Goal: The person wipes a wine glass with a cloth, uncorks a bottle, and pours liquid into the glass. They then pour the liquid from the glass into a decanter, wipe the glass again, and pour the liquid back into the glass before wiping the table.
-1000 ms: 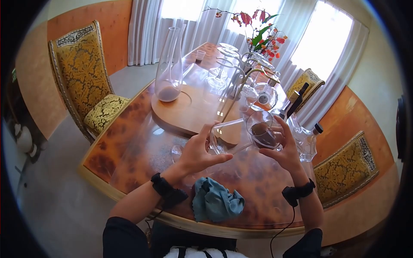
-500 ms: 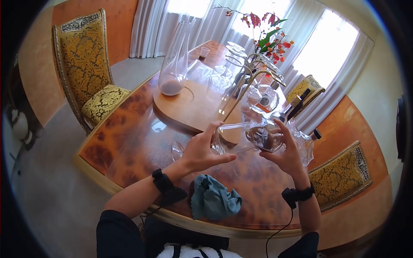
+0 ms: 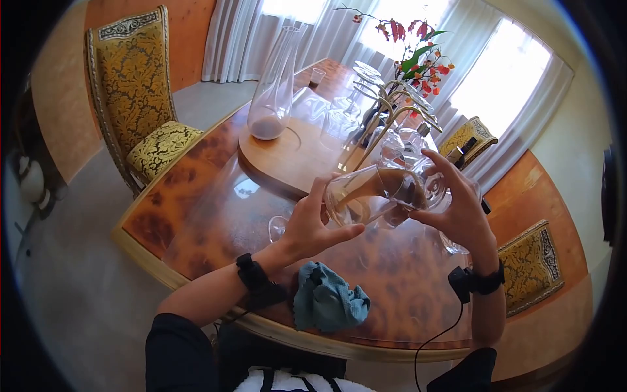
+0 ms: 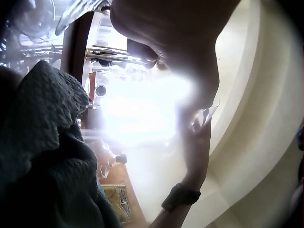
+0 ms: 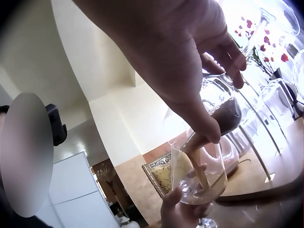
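My left hand (image 3: 310, 225) holds a wine glass (image 5: 190, 194) tipped on its side, its bowl mouth facing right. The glass foot (image 3: 277, 228) shows beyond that hand, close over the tabletop. With my right hand (image 3: 460, 212) I grip a second wine glass (image 3: 406, 189), tilted with its rim at the mouth of the first. Brown liquid (image 5: 202, 175) streams from the right glass into the left bowl, and some brown liquid (image 5: 229, 115) is still in the upper glass. Glare in the left wrist view hides both glasses' meeting place.
A crumpled teal cloth (image 3: 330, 302) lies near the table's front edge. Beyond my hands, a decanter (image 3: 270, 108) with brown liquid stands on a round wooden board (image 3: 287, 163). A brass rack (image 3: 369, 134) with hanging glasses, bottles and red flowers (image 3: 424, 72) are farther back.
My right hand has moved slightly right and turned, tipping its glass further. Brown liquid now runs into the left glass, which held none one second ago. The left hand stays nearly still.
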The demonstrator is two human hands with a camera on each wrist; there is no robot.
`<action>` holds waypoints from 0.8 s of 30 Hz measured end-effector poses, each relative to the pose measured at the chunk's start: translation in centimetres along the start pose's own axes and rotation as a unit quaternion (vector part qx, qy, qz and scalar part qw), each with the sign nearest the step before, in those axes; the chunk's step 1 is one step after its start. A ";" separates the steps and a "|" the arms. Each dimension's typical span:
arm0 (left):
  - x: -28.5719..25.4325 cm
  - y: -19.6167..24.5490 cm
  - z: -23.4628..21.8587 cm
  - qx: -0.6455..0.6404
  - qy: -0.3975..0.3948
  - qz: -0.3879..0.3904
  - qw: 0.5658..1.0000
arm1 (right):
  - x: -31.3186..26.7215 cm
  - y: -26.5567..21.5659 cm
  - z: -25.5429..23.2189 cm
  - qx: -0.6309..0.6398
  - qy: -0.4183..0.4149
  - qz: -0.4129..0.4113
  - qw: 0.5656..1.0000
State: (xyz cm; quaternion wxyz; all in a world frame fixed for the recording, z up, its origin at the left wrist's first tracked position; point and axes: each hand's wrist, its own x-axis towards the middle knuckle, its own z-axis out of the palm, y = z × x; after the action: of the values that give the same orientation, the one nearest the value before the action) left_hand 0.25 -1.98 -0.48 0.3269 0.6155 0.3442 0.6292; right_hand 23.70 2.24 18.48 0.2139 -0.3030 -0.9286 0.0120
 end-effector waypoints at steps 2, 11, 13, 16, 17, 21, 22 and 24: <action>-0.1 0.4 0.2 -0.081 0.005 -0.012 0.997 | 1.0 -0.6 -0.5 -0.006 0.005 -0.023 1.000; -0.1 0.7 0.5 -0.040 0.058 0.032 0.997 | 4.2 -4.5 -2.4 -0.073 -0.037 -0.104 0.991; 0.2 -0.1 0.7 -0.042 0.058 0.041 0.997 | 4.7 -5.4 -2.7 -0.085 -0.046 -0.117 0.988; 0.1 -0.3 0.9 -0.059 0.050 0.034 0.996 | 4.9 -6.5 -2.7 -0.115 -0.061 -0.097 0.987; 0.0 -0.1 0.9 -0.074 0.043 0.016 0.996 | 4.9 -6.8 -2.5 -0.131 -0.053 -0.105 0.984; 0.0 -0.3 1.2 -0.089 0.047 0.028 0.995 | 4.9 -7.7 -2.3 -0.158 -0.045 -0.125 0.978; -0.1 -0.1 1.2 -0.071 0.051 0.033 0.996 | 4.8 -7.9 -2.3 -0.158 -0.045 -0.126 0.978; -0.1 -0.1 1.2 -0.053 0.055 0.039 0.996 | 4.7 -8.3 -2.2 -0.182 -0.042 -0.116 0.976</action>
State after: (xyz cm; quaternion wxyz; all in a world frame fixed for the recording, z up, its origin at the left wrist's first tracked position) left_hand 1.41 -2.03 -0.59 0.3149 0.5748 0.3036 0.6916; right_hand 16.54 -2.10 23.57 0.1163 -0.2263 -0.9522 -0.1691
